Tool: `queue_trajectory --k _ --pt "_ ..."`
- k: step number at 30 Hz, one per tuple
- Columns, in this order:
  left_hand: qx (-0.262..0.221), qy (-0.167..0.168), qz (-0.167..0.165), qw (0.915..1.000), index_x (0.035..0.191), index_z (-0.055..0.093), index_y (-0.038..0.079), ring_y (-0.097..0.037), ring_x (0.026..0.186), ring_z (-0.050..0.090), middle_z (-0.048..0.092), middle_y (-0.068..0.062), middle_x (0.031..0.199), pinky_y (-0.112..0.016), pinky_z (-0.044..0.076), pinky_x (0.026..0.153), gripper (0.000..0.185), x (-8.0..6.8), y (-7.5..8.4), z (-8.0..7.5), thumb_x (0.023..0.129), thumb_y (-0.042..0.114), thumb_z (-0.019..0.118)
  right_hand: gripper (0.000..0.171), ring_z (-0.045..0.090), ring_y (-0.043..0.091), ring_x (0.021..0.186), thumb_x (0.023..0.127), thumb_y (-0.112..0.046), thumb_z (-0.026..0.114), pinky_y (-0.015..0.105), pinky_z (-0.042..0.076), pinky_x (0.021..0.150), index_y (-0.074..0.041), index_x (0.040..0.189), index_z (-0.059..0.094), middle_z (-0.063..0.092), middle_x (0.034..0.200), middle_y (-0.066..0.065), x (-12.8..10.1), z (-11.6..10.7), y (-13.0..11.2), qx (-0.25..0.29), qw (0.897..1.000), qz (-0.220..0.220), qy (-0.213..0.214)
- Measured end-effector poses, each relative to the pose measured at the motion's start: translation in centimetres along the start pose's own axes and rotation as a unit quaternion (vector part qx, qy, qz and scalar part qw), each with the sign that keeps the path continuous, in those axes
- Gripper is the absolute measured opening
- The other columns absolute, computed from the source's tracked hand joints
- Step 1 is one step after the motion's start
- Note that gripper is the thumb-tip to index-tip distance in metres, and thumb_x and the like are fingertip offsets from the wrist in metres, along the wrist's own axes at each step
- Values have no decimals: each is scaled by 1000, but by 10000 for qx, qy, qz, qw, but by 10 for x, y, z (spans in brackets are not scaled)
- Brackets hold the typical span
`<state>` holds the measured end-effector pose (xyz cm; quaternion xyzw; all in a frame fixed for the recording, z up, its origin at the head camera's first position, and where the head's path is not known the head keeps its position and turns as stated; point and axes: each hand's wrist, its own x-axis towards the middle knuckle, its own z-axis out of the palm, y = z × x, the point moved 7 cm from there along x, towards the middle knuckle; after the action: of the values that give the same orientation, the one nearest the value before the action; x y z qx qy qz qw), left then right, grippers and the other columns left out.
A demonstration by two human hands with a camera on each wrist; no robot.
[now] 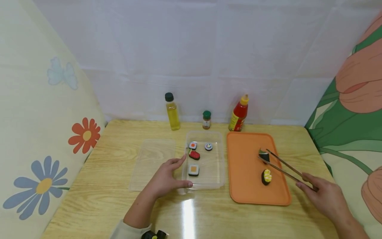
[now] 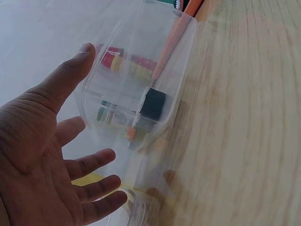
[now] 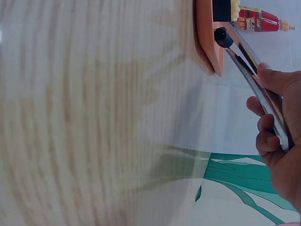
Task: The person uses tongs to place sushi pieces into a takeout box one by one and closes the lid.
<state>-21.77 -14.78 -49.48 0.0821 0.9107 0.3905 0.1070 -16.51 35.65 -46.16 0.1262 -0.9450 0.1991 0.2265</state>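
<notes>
Right of clear box [image 1: 222, 162], orange tray [image 1: 243, 182]: pick-up step, seemingly
Left hand [image 1: 167, 177]: spread at box's left
Right hand [image 1: 326, 196]: grips tongs [image 1: 282, 171]
Red bottle [image 1: 238, 115]: behind-right of box
Green-topped sushi [image 1: 264, 155]: on tray, between tong tips, pinch unclear; likely needs squeeze
Corn sushi [image 1: 267, 177]: right of box, bump risk

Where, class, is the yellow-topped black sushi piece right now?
In the head view, the yellow-topped black sushi piece sits on the right half of the orange rectangular tray, below the shiny metal tongs.
</notes>
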Motion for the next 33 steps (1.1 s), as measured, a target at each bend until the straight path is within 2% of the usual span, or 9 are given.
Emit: queue_trajectory --k 3,5,7,9,13,16,24,33 --pt "-22 -9 4 10000 159 43 28 -46 144 39 44 -19 156 -63 33 115 106 0 0 0 70 57 93 38 68 22 61 78 -15 91 37 52 52 2 110 78 77 89 18 -4 3 2 9 9999 129 -108" --pt "-41 -4 -4 10000 159 43 28 -46 144 39 44 -19 156 -64 33 115 106 0 0 0 69 56 93 38 72 31 67 80 -16 90 46 56 55 3 110 78 77 92 18 -5 4 3 28 9997 184 -158" --pt "-49 -2 -10 10000 159 43 29 -46 144 38 44 -19 156 -64 33 115 106 0 -1 0 69 56 93 38 73 36 71 80 -16 90 48 56 57 3 110 78 78 95 18 -6 4 3 38 9997 195 -160" --pt "-49 -2 -7 10000 159 43 29 -46 144 38 43 -19 157 -64 33 115 106 0 -1 0 69 57 93 37 74 35 72 79 -15 90 44 56 59 2 110 78 78 96 16 -7 3 2 13 9998 151 -121" --pt "-31 -4 5 10000 159 42 30 -46 145 38 43 -18 157 -64 33 115 107 0 -1 1 69 59 92 37 74 27 69 76 -13 91 27 53 57 2 108 79 79 93 14 -7 1 1 -30 10000 33 35" --pt "-9 -1 5 10000 159 42 29 -46 145 38 43 -18 157 -64 33 115 107 0 -1 1 69 59 92 37 74 26 68 74 -11 92 22 51 56 2 107 79 79 91 14 -7 2 1 -18 9999 -25 114" --pt "28 23 53 10000 159 43 28 -46 144 40 44 -19 156 -63 34 115 106 0 0 -1 69 58 92 37 73 26 64 70 -7 93 24 52 54 1 104 81 78 85 14 -7 1 1 -44 9995 -184 272" --pt "41 1 82 10000 159 42 30 -45 144 39 44 -18 156 -63 34 115 106 0 0 0 70 58 92 34 73 26 66 71 -6 91 32 53 54 -1 102 80 78 83 13 -2 -2 -8 -135 9985 -448 268"
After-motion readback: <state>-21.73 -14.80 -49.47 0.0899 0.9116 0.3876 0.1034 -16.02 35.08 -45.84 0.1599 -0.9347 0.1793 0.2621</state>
